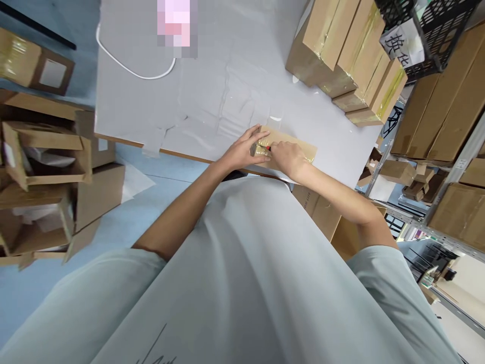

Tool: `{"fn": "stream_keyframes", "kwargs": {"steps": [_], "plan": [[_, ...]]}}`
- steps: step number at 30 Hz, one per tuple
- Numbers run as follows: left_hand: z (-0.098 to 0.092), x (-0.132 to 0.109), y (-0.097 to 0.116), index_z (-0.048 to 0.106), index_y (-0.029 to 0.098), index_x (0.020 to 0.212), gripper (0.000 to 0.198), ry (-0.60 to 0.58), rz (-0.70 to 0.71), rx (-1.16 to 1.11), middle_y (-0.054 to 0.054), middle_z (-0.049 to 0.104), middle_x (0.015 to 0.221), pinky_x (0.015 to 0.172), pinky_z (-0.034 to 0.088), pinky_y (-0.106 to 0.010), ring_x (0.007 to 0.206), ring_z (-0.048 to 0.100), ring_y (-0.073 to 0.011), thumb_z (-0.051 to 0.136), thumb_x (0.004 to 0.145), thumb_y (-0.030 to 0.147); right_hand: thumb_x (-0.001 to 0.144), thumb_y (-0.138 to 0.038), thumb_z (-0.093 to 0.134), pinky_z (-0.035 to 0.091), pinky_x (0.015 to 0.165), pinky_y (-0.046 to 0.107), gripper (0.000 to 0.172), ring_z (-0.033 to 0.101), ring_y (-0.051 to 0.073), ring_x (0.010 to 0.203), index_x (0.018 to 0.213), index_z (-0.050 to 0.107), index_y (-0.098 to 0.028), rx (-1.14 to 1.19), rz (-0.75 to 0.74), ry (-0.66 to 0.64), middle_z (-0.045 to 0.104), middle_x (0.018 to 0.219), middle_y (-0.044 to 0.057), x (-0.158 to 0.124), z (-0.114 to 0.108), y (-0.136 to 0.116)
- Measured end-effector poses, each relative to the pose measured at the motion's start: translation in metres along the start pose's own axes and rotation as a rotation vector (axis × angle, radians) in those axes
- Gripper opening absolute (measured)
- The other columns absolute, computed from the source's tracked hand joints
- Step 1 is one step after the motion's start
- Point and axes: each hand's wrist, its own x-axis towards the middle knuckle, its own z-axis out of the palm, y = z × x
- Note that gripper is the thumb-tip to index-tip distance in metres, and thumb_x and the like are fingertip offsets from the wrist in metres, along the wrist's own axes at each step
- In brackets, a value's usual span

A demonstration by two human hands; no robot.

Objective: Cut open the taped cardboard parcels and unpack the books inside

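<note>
A taped cardboard box [290,139] lies on the grey table near its front edge, close to my body. My left hand [244,150] grips its left end, fingers on the far side and thumb on the near side. In my right fist [290,156] is a small red and black cutter [268,148], most of its handle hidden by the fingers. Its tip points left, at the shiny clear tape [262,146] on top of the box, between my two hands. Part of the box is covered by my right hand.
Several taped cartons [341,55] stand at the table's [129,101] back right, beside a black crate [435,35]. A white cable [146,77] runs to a pixelated item. Opened cartons [49,156] are piled left; shelving with large boxes [435,116] stands right.
</note>
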Motion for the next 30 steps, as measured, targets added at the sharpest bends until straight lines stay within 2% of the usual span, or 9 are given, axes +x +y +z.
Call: {"fn": "stream_keyframes", "kwargs": {"steps": [5, 13, 23, 30], "plan": [[0.000, -0.002, 0.001, 0.053, 0.032, 0.174, 0.116, -0.003, -0.016, 0.024, -0.016, 0.030, 0.190, 0.140, 0.035, -0.063, 0.173, 0.035, -0.0460, 0.075, 0.082, 0.097, 0.120, -0.025, 0.047, 0.067, 0.103, 0.041, 0.037, 0.082, 0.034, 0.127, 0.144, 0.066, -0.005, -0.028, 0.010, 0.005, 0.080, 0.131, 0.033, -0.007, 0.009, 0.002], [-0.002, 0.000, 0.005, 0.054, 0.031, 0.173, 0.118, -0.001, -0.041, 0.033, -0.016, 0.032, 0.189, 0.139, 0.036, -0.062, 0.172, 0.037, -0.0462, 0.077, 0.078, 0.098, 0.117, -0.017, 0.047, 0.066, 0.099, 0.041, 0.032, 0.083, 0.035, 0.121, 0.137, 0.070, -0.007, 0.004, 0.045, 0.033, 0.081, 0.127, 0.031, -0.004, 0.014, 0.005], [0.001, 0.000, 0.007, 0.053, 0.032, 0.174, 0.114, -0.003, -0.056, 0.074, -0.015, 0.032, 0.190, 0.139, 0.037, -0.061, 0.172, 0.039, -0.0459, 0.078, 0.081, 0.094, 0.115, -0.008, 0.044, 0.066, 0.100, 0.041, 0.036, 0.082, 0.034, 0.124, 0.140, 0.070, -0.007, 0.020, 0.062, 0.007, 0.082, 0.129, 0.030, -0.007, 0.019, 0.007], [0.004, -0.001, 0.006, 0.054, 0.033, 0.174, 0.118, -0.011, -0.053, 0.051, -0.014, 0.031, 0.190, 0.139, 0.036, -0.060, 0.172, 0.038, -0.0456, 0.075, 0.079, 0.099, 0.114, -0.011, 0.048, 0.065, 0.099, 0.041, 0.032, 0.082, 0.034, 0.122, 0.135, 0.071, -0.007, 0.037, 0.048, 0.025, 0.081, 0.128, 0.030, -0.002, 0.028, 0.012]]}}
